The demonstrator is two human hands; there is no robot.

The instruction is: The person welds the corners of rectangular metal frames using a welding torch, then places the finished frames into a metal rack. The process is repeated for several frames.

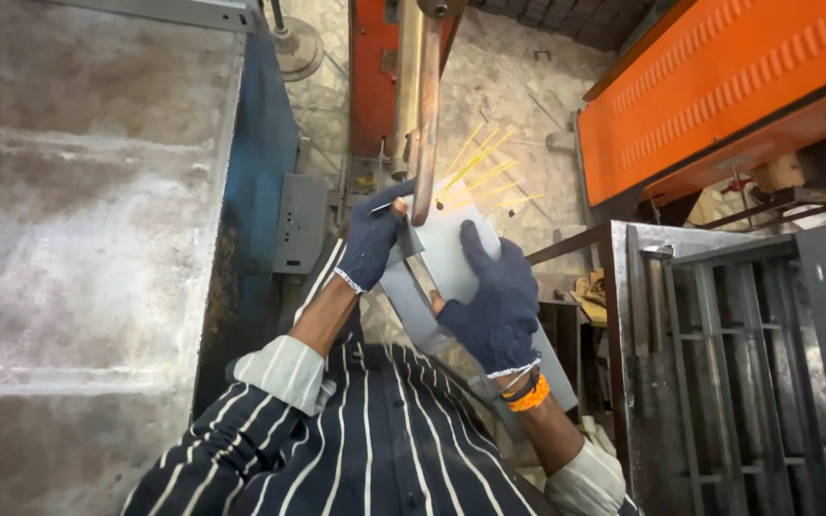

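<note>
Both gloved hands, left hand (372, 241) and right hand (495, 304), grip the grey sheet-metal piece (446, 250), fingers clamped on it; best held steady against the copper electrode arm (425, 124) (sparks fly).

1. Gloved hands: two, a left hand (372, 241) and a right hand (494, 301), both in dark blue knit gloves.
2. Grey sheet-metal piece (446, 250): one, between the hands.
3. Copper-coloured bent rod (426, 115): one, hanging from the far side.
4. Yellow spark streaks (478, 167): about five; exact count unclear.
5. Orange wristband (530, 394): one, right wrist.
6. Orange machine cover (719, 86): one, far right.
7. Grey metal rack (748, 373): one, right.
</note>
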